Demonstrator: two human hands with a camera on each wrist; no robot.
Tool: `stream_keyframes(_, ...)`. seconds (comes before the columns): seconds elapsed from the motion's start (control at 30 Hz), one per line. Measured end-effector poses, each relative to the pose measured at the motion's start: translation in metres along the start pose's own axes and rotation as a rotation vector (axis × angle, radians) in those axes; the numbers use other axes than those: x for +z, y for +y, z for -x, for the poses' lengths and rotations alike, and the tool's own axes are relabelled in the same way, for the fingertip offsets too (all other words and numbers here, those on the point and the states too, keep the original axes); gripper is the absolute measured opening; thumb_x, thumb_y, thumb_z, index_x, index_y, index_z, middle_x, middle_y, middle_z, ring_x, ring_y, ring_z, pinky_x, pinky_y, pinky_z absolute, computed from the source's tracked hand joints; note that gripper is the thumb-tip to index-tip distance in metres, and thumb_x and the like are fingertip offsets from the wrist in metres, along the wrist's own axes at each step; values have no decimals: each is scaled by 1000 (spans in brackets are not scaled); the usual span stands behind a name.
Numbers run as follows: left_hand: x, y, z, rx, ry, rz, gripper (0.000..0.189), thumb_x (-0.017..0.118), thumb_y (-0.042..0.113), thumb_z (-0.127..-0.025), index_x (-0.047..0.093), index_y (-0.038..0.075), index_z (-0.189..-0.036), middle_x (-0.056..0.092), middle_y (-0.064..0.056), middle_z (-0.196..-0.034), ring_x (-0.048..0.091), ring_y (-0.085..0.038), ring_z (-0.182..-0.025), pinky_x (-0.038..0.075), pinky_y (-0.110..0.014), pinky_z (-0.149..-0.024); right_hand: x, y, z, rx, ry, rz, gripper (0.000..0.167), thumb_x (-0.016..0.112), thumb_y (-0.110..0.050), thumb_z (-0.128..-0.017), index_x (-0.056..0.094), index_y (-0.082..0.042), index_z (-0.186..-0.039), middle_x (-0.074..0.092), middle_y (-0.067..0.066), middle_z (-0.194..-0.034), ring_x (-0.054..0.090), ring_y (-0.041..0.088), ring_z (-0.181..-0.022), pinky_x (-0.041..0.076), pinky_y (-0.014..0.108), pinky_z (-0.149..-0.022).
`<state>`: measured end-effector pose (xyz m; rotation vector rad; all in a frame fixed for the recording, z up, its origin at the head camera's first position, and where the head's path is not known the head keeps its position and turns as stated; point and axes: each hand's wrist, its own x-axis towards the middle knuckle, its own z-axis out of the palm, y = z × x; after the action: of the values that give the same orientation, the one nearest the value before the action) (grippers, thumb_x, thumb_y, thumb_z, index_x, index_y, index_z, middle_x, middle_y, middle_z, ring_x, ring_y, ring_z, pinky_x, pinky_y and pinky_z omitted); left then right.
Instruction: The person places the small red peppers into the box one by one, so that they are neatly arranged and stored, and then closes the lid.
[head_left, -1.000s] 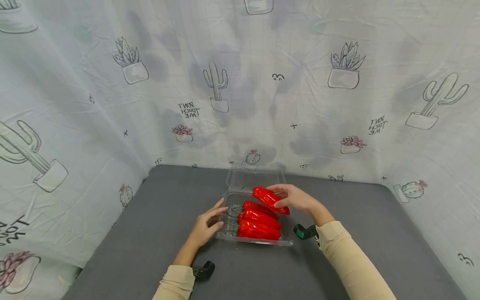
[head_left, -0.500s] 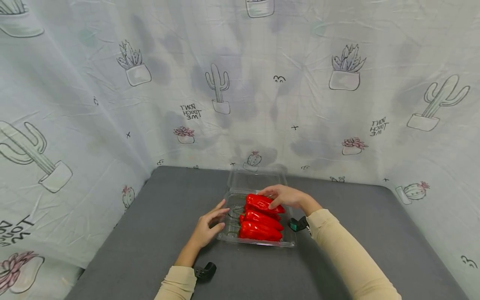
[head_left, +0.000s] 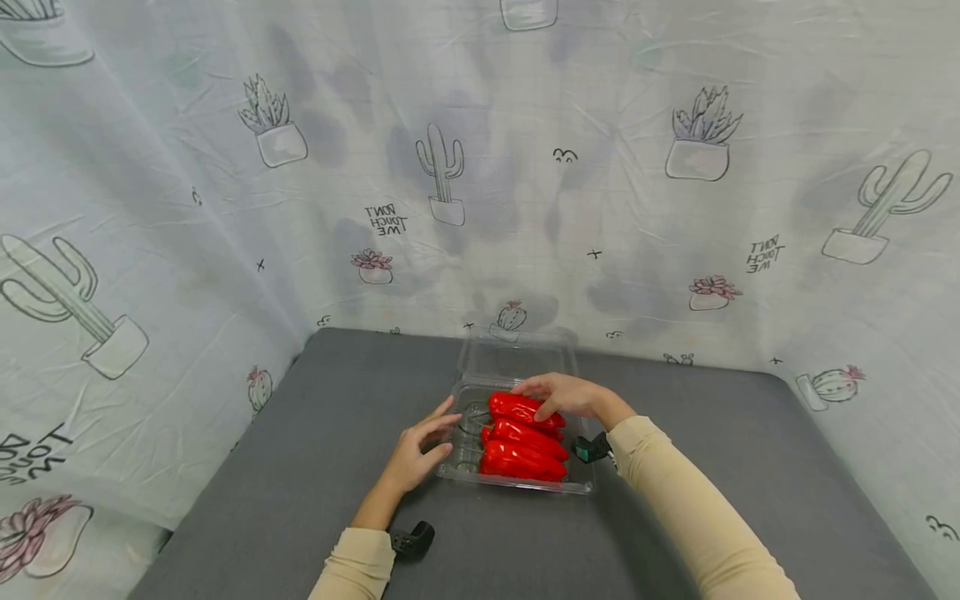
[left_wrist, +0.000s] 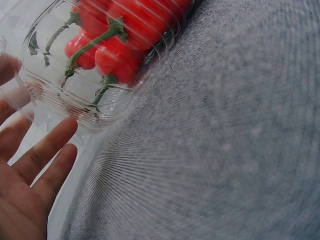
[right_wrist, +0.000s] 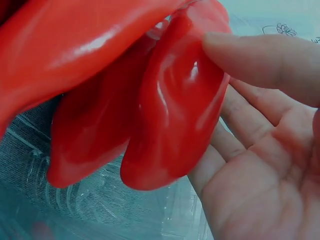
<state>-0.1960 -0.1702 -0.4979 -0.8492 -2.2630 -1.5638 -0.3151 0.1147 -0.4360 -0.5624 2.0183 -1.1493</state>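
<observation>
A clear plastic clamshell box [head_left: 517, 486] holds several glossy red peppers [head_left: 521, 462] lying side by side. My right hand [head_left: 566, 394] pinches the rearmost pepper [right_wrist: 180, 100], thumb on its top and fingers along its far side. That pepper lies over another one at the back of the box. My left hand [head_left: 411, 454] has its fingers extended, with the fingertips right at the box's left wall. In the left wrist view, green stems [left_wrist: 95, 46] show through the clear plastic.
The box's clear lid [head_left: 517, 358] stands raised at its back, near the cactus-print curtain [head_left: 510, 200]. Grey cloth [head_left: 352, 375] covers the table. A black band [head_left: 412, 540] sits at my left wrist, another [head_left: 591, 448] at my right.
My right hand has lowered the pinched pepper, moving it left into the back of the box onto the one beneath. My left hand has stayed at the box's left wall.
</observation>
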Motion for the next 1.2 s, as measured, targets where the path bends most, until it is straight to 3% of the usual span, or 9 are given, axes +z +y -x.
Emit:
stream_keyframes(0.27, -1, 4, -4, 5, 1, 11, 39, 58, -16, -81, 54, -18, -119, 35, -42, -137, 55, -49, -111, 50, -54, -85, 0, 1, 0, -10, -23, 0, 60, 60, 7, -82, 49, -11, -138, 41, 12, -147, 30, 33, -140, 40, 48, -106)
stream_keyframes(0.53, -2, 4, -4, -8, 1, -3, 39, 58, -15, -81, 55, -17, -120, 36, -40, -138, 56, -47, -111, 52, -47, -87, 1, 3, 1, -11, -29, -1, 62, 62, 5, -82, 48, -12, -140, 42, 12, -147, 31, 33, -140, 41, 48, -105)
stream_keyframes(0.83, -1, 4, -3, -17, -3, 8, 39, 58, -15, -82, 54, -17, -120, 35, -41, -138, 57, -47, -110, 50, -54, -85, 0, 7, 1, -41, -33, -6, 60, 61, 2, -84, 45, -8, -141, 39, 15, -148, 32, 36, -139, 37, 50, -108)
stream_keyframes(1.2, 0, 2, -2, 5, 6, -11, 38, 59, -16, -81, 55, -18, -119, 37, -41, -136, 57, -46, -110, 53, -45, -87, -2, 10, 7, -106, -32, -64, 57, 58, -3, -89, 39, -1, -143, 39, 20, -148, 38, 38, -135, 39, 49, -106)
